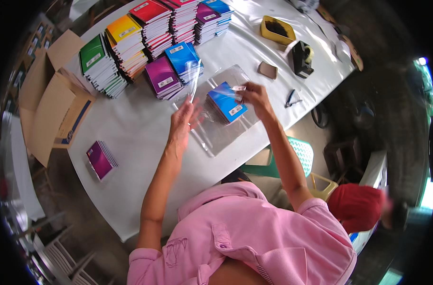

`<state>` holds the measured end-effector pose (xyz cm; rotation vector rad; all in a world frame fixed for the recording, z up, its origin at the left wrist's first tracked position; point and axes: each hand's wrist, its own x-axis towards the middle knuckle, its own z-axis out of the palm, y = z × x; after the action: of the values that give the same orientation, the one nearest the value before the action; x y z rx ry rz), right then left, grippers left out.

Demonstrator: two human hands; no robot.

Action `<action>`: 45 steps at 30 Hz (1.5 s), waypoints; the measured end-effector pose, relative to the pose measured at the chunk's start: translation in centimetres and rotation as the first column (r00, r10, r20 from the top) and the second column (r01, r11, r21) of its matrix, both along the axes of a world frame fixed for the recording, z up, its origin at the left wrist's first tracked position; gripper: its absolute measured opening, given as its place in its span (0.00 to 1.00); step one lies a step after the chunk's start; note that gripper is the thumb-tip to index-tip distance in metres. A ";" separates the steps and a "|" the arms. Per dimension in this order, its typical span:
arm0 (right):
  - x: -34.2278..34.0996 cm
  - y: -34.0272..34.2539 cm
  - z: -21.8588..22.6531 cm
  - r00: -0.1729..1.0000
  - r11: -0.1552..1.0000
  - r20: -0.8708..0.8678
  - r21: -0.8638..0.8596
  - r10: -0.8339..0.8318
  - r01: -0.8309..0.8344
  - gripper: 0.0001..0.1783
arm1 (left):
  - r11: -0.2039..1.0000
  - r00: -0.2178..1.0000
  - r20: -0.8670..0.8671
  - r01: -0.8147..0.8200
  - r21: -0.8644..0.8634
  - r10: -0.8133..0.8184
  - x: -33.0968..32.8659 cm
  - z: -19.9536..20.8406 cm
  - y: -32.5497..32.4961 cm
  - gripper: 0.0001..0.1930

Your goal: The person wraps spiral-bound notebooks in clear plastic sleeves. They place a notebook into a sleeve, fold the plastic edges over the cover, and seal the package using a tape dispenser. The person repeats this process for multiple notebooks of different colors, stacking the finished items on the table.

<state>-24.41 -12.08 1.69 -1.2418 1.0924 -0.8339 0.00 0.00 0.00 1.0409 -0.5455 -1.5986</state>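
While the blue notebook stack (pixel 227 105) lies on the clear plastic sheet (pixel 216 135) mid-table (pixel 131 128), I see its long axis running diagonally, from upper left to lower right in the head view. My right hand (pixel 254 97) pinches the stack's upper right edge; my left hand (pixel 182 124), fingers spread, holds up a flap of the sheet. Purple (pixel 163 77) and blue (pixel 183 57) stacks sit just behind.

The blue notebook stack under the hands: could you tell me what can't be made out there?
Head view:
- Blue notebook stack: count hidden, glare from clear plastic wrap.
- Right hand: fingers cover the stack's far corner.
- Left hand: palm hidden; grip on the film unclear.
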 end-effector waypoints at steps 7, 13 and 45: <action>-6.0 -21.2 -5.7 1.000 1.000 -0.024 -0.026 -0.017 0.017 0.10 | 0.927 0.649 0.686 -0.359 -0.105 0.330 -5.1 -5.0 -3.0 0.28; -7.5 -31.6 -9.5 0.965 0.984 -0.194 0.048 0.177 -0.171 0.10 | 0.906 0.017 0.989 -0.403 -0.128 0.147 -9.7 -11.4 -0.9 0.30; -11.4 -7.0 -12.0 0.485 0.875 -0.791 -0.474 -0.373 -0.099 0.17 | 0.939 -0.027 0.967 -0.233 -0.254 0.255 -11.1 -10.6 -3.4 0.34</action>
<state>-35.84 -19.05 -10.35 -2.1424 1.9181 -0.5616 -11.10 -3.40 -10.55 2.1077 -1.2195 -0.1767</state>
